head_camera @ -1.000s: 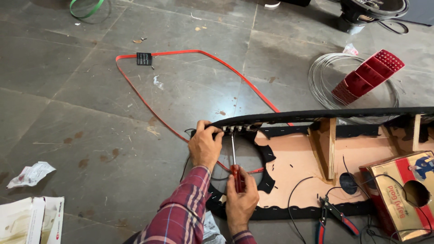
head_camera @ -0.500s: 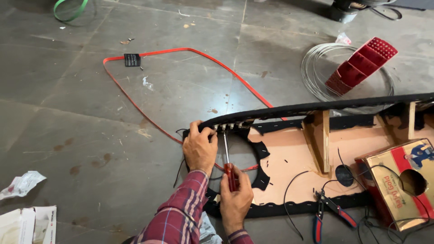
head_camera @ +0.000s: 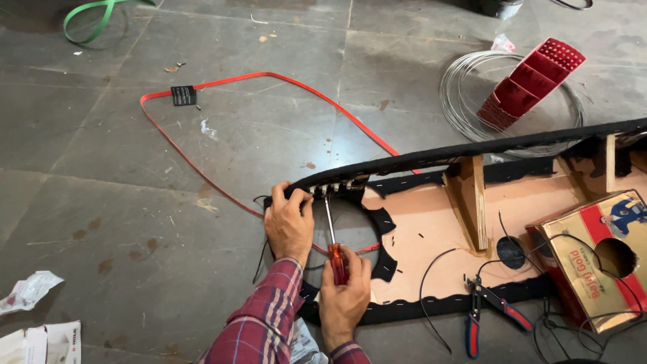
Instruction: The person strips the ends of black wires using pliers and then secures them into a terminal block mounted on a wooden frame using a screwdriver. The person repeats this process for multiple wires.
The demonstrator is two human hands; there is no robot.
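Fingers of the right hand (head_camera: pixel 345 296) are wrapped tight round the screwdriver (head_camera: pixel 333 237) handle, tip up at the panel (head_camera: pixel 431 222) edge; left hand (head_camera: pixel 290 222) clamps that fabric-wrapped rim. Panel looks stiff, light, awkwardly long, so grab the rim.

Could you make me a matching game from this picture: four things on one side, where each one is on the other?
Things:
1. screwdriver
2. pliers
3. wire coil
4. green strap

Places:
A. top left corner of the floor
B. in the right hand
C. around the red plastic part
D. on the floor, beside the red and gold box

Pairs: 1-B, 2-D, 3-C, 4-A
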